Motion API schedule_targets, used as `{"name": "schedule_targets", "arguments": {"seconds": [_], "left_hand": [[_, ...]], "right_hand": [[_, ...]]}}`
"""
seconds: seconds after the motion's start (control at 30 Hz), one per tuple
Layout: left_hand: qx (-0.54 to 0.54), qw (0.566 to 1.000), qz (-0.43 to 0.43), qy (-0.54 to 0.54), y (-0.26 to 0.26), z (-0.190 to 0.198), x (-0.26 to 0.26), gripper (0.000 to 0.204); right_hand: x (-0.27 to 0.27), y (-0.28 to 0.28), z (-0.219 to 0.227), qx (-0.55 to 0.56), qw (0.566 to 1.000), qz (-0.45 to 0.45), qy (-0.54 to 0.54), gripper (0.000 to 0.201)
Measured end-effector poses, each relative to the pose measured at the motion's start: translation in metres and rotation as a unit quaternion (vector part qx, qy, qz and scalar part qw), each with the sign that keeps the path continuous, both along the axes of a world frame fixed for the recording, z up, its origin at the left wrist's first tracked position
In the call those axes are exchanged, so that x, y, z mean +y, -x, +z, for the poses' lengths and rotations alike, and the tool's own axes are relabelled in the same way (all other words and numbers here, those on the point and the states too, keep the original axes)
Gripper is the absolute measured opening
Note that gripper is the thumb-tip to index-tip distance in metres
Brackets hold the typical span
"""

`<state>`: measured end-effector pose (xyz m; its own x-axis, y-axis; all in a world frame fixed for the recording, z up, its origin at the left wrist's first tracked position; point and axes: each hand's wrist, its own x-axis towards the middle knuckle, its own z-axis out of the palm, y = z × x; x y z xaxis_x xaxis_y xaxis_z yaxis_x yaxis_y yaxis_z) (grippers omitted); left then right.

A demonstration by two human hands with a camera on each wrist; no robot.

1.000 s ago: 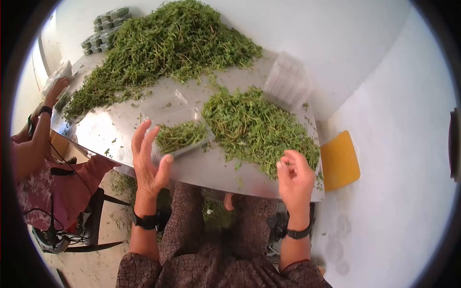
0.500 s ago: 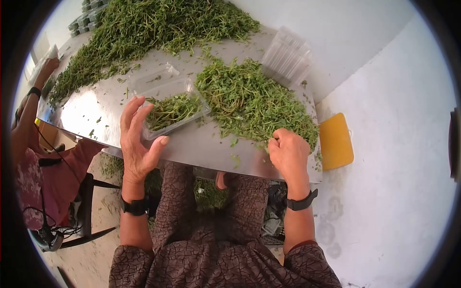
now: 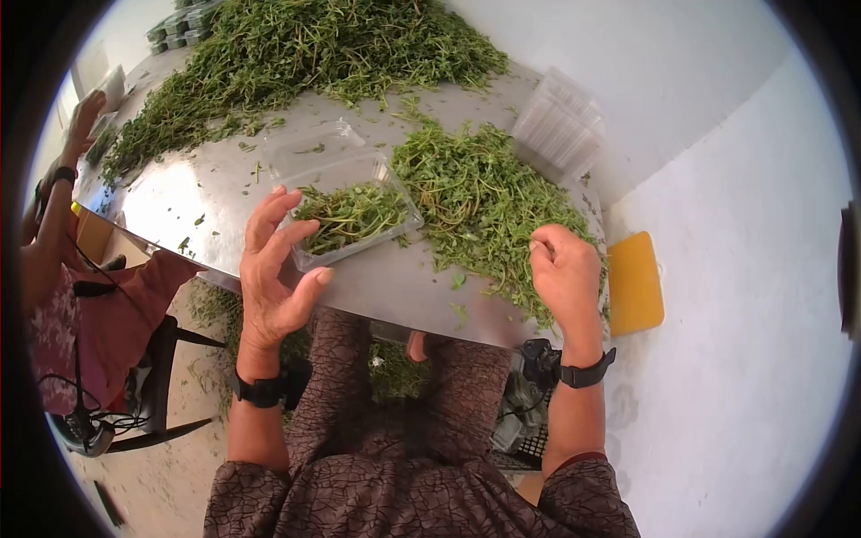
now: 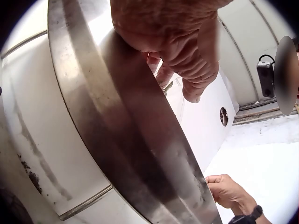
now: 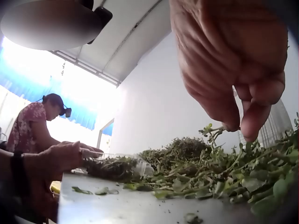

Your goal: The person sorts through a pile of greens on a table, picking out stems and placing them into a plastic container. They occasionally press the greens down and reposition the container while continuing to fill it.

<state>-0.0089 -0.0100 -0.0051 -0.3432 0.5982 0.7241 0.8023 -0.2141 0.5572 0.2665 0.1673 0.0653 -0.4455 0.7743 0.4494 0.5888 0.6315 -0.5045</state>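
A clear plastic clamshell box (image 3: 327, 255) lies with its lid (image 3: 309, 148) folded back on the metal table. Leafy green sprigs (image 3: 354, 215) partly fill its base. My left hand (image 3: 273, 269) is at the box's left side, fingers reaching over the edge and thumb spread apart. To the right, my right hand (image 3: 569, 278) is low over a small heap of greens (image 3: 475, 188), its fingers bent. In the right wrist view the thumb and fingertips of that hand come together at a thin green sprig (image 5: 213, 133) above the heap.
A larger mound of greens (image 3: 332, 54) covers the back of the table. Stacked clear boxes (image 3: 558, 125) stand behind the small heap. Filled boxes (image 3: 184, 27) are piled at the far left. Another person's hand (image 3: 85, 121) works there. A yellow chair back (image 3: 635, 282) adjoins the right edge.
My right hand has come down from above the heap, fingers drawn together. My left hand has moved closer to the box's left edge. The head view has shifted slightly.
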Motion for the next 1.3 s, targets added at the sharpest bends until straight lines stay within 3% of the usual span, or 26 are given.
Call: {"name": "schedule_targets", "arguments": {"seconds": [0.37, 0.57, 0.63, 0.67, 0.73, 0.77, 0.87, 0.93, 1.03, 1.13, 1.23, 1.3], "left_hand": [[-0.02, 0.998, -0.053, -0.033, 0.0, -0.001, -0.003, 0.044], [-0.011, 0.999, -0.045, -0.023, 0.001, -0.001, -0.005, 0.055], [-0.015, 0.998, -0.046, -0.033, 0.001, -0.002, -0.004, 0.059], [-0.017, 0.998, -0.047, -0.044, 0.001, -0.003, -0.004, 0.063], [-0.022, 0.997, -0.045, -0.055, 0.001, -0.004, -0.003, 0.066], [-0.028, 0.996, -0.047, -0.068, 0.001, -0.004, -0.003, 0.069], [-0.037, 0.995, -0.05, -0.078, 0.001, -0.003, -0.004, 0.071], [-0.041, 0.995, -0.053, -0.08, 0.002, -0.004, -0.003, 0.071], [-0.042, 0.995, -0.056, -0.076, 0.002, -0.002, -0.004, 0.072], [-0.036, 0.996, -0.051, -0.064, 0.002, -0.002, -0.005, 0.072], [-0.035, 0.996, -0.048, -0.064, 0.001, -0.002, -0.003, 0.072], [-0.038, 0.996, -0.045, -0.067, 0.001, -0.002, -0.004, 0.072]], "right_hand": [[0.012, 0.011, -0.001, -0.244, 0.965, -0.003, -0.094, 0.009], [0.015, 0.005, 0.002, -0.155, 0.983, -0.005, -0.101, 0.004], [0.014, 0.004, 0.005, -0.051, 0.997, -0.013, -0.05, 0.001], [0.011, 0.006, 0.011, -0.05, 0.997, -0.01, -0.05, 0.001], [-0.006, 0.017, 0.031, 0.039, 0.989, -0.045, 0.133, 0.002], [-0.012, 0.023, 0.038, 0.039, 0.989, -0.041, 0.135, 0.002], [-0.028, 0.042, 0.051, 0.084, 0.984, 0.024, 0.158, 0.003], [-0.034, 0.059, 0.055, 0.108, 0.976, 0.12, 0.143, 0.006], [-0.042, 0.087, 0.058, 0.054, 0.973, 0.198, 0.108, 0.01], [-0.051, 0.113, 0.055, 0.035, 0.952, 0.237, 0.19, 0.013], [-0.052, 0.124, 0.041, 0.079, 0.954, 0.262, 0.125, 0.016], [-0.053, 0.118, 0.044, 0.063, 0.955, 0.247, 0.154, 0.02]]}}
